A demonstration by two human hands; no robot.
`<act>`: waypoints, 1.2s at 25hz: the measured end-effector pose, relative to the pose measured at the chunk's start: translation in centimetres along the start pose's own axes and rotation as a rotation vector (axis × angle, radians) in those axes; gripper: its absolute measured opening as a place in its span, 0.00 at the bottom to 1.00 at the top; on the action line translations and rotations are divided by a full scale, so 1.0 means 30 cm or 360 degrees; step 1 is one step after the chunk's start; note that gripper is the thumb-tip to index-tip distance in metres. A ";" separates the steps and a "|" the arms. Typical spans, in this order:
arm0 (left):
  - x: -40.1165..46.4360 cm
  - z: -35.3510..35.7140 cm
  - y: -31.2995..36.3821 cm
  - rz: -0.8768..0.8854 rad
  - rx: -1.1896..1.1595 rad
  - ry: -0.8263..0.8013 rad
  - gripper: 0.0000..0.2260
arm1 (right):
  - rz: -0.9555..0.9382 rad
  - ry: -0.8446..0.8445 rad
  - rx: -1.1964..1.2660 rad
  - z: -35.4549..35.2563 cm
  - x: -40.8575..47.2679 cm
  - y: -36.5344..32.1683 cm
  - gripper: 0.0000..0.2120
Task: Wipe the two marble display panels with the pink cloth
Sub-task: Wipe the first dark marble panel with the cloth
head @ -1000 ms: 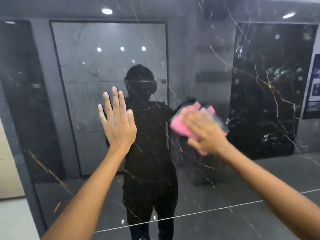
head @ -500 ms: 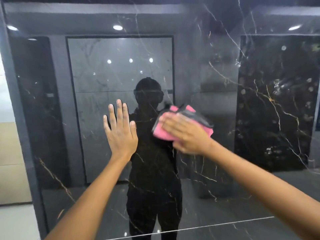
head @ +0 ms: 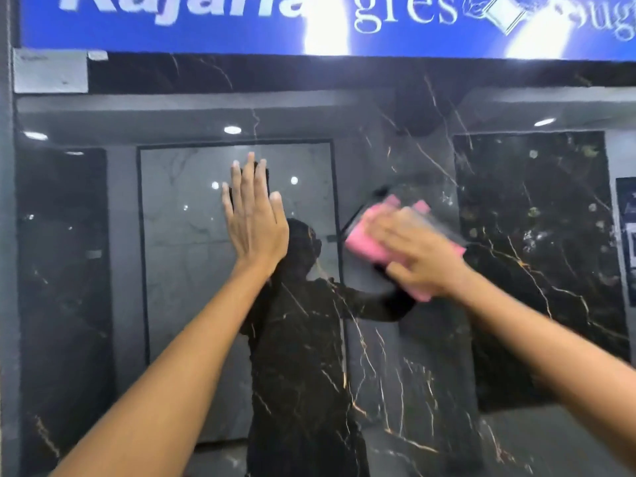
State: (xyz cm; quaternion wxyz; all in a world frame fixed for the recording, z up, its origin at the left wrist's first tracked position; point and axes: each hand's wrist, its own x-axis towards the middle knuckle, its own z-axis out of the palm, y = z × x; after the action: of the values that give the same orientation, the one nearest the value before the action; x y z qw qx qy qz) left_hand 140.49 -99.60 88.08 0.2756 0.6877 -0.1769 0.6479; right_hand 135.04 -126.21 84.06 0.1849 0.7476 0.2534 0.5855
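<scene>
A glossy black marble panel (head: 395, 356) with gold and white veins fills the view and mirrors the room and a person's dark figure. My left hand (head: 253, 222) lies flat on the panel, fingers spread and pointing up, holding nothing. My right hand (head: 418, 258) presses the folded pink cloth (head: 366, 241) against the panel to the right of the left hand. The cloth shows at the hand's upper left and below the palm; the rest is hidden. The right hand is blurred.
A blue sign (head: 241, 25) with white lettering runs across the top above the panel. A small grey label (head: 50, 72) sits at the panel's upper left corner. The panel's left edge (head: 8, 270) meets a grey frame.
The view has tilted up, bringing the blue sign into sight. My right hand and the pink cloth have slid to the right across the panel. My left hand stays flat on the panel.
</scene>
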 end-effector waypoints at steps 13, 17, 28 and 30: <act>0.013 0.070 -0.040 0.0130 0.0378 0.0012 0.27 | 0.0520 0.0294 -0.0093 -0.098 0.220 0.255 0.29; 0.012 0.072 -0.039 0.0121 0.0378 0.0010 0.27 | 0.1480 0.0537 0.0067 -0.161 0.424 0.284 0.29; 0.012 0.074 -0.040 0.0112 0.0365 -0.0008 0.27 | 0.1515 0.0460 0.0069 -0.185 0.405 0.289 0.29; 0.013 0.071 -0.042 0.0119 0.0360 -0.0007 0.27 | 0.0877 0.0265 0.0181 -0.095 0.463 0.082 0.29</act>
State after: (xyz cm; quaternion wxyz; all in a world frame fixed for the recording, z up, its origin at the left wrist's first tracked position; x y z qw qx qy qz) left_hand 142.97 -99.87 88.25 0.1715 0.7087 -0.1288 0.6721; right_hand 135.26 -119.98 97.04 -0.0447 0.7468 0.0876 0.6578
